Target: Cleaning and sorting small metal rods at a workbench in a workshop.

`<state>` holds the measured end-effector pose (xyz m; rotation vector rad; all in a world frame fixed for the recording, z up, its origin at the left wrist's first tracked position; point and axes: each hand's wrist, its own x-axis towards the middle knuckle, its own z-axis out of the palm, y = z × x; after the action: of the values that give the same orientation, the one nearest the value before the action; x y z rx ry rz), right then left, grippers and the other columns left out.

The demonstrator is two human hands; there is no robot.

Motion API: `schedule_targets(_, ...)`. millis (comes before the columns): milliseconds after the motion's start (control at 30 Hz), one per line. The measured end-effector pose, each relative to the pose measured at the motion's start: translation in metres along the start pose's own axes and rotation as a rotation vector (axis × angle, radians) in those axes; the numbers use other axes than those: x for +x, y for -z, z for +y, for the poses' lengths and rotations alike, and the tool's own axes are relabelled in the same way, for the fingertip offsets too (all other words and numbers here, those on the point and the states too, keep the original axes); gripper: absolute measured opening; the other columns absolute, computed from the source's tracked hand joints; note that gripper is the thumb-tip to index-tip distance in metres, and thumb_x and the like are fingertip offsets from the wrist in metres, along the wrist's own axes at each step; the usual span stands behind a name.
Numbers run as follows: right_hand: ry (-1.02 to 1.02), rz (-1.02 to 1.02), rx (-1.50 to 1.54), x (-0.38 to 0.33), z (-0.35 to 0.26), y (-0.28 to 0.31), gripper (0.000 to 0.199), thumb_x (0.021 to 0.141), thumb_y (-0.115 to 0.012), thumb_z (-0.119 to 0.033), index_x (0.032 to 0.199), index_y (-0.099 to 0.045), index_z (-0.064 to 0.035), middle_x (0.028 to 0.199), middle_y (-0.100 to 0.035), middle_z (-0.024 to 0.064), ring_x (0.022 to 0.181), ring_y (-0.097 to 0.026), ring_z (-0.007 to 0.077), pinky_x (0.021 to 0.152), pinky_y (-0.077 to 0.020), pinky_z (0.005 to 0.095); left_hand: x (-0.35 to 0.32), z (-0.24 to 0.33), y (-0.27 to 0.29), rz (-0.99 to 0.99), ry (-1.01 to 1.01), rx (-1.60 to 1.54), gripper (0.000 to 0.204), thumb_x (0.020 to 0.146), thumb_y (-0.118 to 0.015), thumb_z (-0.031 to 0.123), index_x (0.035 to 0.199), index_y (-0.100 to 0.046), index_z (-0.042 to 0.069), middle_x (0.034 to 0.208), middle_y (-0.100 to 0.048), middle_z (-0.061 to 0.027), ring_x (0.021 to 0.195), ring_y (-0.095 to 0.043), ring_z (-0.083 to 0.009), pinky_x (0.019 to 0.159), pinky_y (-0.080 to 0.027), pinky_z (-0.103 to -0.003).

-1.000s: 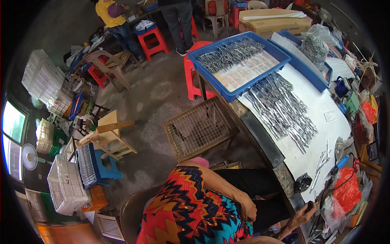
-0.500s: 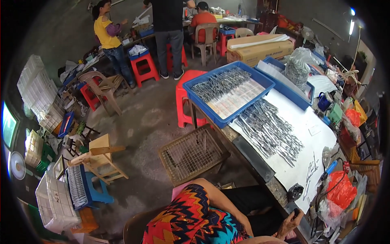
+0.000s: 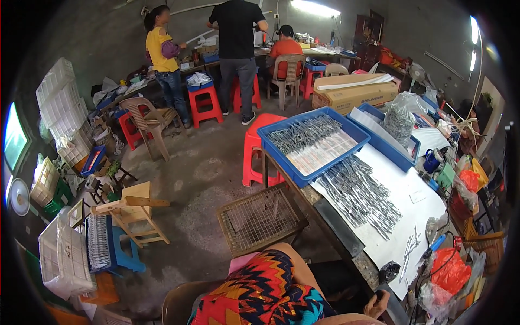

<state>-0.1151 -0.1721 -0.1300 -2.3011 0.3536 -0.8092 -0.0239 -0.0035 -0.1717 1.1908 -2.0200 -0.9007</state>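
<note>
The long worktable point(image 3: 346, 238) runs up and away from the right hand point(image 3: 377, 306), which sits at its near edge, low in the view. Only part of this hand shows: the fingers curl around a small dark object point(image 3: 389, 271) at the table's lip, though how firmly they hold it cannot be told. The left hand is out of sight. A white sheet point(image 3: 411, 216) covers the tabletop just beyond the hand, and on it lies a broad heap of thin grey metal pieces point(image 3: 357, 195), well beyond the hand. Farther still stands a blue tray point(image 3: 281, 157) with more of the same pieces. To the left of the hand, beside the person's bright zigzag-patterned garment point(image 3: 260, 298), stands a wire-mesh basket point(image 3: 260, 219). Just to the right of the hand lies an orange plastic bag point(image 3: 449, 271), and a few loose metal pieces point(image 3: 409, 249) lie between bag and heap.
</note>
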Motion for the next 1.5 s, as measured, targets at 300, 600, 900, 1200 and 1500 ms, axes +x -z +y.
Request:
schedule_targets(300,0.069,-0.070,0.036,-0.008,-0.029,0.005,0.014,0.073,-0.046,0.004,0.087,-0.047,0.0012,0.072,-0.046,0.0155,0.064,-0.047,0.0276,0.063,-0.0401,0.0322,0.004,0.038,0.001,0.018,0.120,-0.098,0.023,0.079,-0.050,0.025,0.095,-0.051,0.008,0.077,-0.057,-0.0221,0.077,-0.056,-0.0377,0.065,-0.043,-0.045)
schedule_targets(600,0.087,-0.096,-0.048,-0.017,-0.027,0.011,0.013,0.074,-0.044,0.004,0.087,-0.047,0.0026,0.075,-0.044,0.0154,0.069,-0.046,0.0285,0.066,-0.0390,0.0324,0.012,0.075,0.004,0.058,0.217,-0.226,0.023,0.079,-0.050,0.025,0.095,-0.051,0.008,0.075,-0.057,-0.0220,0.075,-0.057,-0.0377,0.064,-0.043,-0.045)
schedule_targets(900,0.058,-0.084,-0.056,-0.023,-0.027,0.019,0.014,0.075,-0.043,0.006,0.088,-0.046,0.0026,0.077,-0.045,0.0147,0.070,-0.046,0.0246,0.067,-0.0387,0.0311,0.014,0.101,0.010,0.090,0.298,-0.342,0.023,0.080,-0.050,0.025,0.094,-0.050,0.008,0.074,-0.057,-0.0219,0.073,-0.057,-0.0377,0.062,-0.044,-0.045)
schedule_targets(1200,-0.071,-0.147,-0.024,-0.025,-0.034,0.020,0.013,0.080,-0.042,0.003,0.092,-0.046,0.0021,0.079,-0.045,0.0125,0.073,-0.045,0.0218,0.069,-0.0384,0.0296,0.021,0.119,0.005,0.161,0.379,-0.458,0.022,0.080,-0.050,0.026,0.094,-0.050,0.008,0.072,-0.057,-0.0218,0.072,-0.057,-0.0377,0.061,-0.044,-0.045)
schedule_targets(1500,-0.120,-0.130,-0.026,-0.018,-0.036,0.012,0.012,0.082,-0.043,0.001,0.093,-0.048,0.0021,0.081,-0.048,0.0144,0.073,-0.048,0.0239,0.068,-0.0398,0.0303,0.011,0.035,-0.001,0.514,0.168,0.408,0.017,0.081,-0.048,0.020,0.079,-0.043,0.004,0.044,-0.047,-0.0136,0.040,-0.051,-0.0343,0.033,-0.036,-0.043)
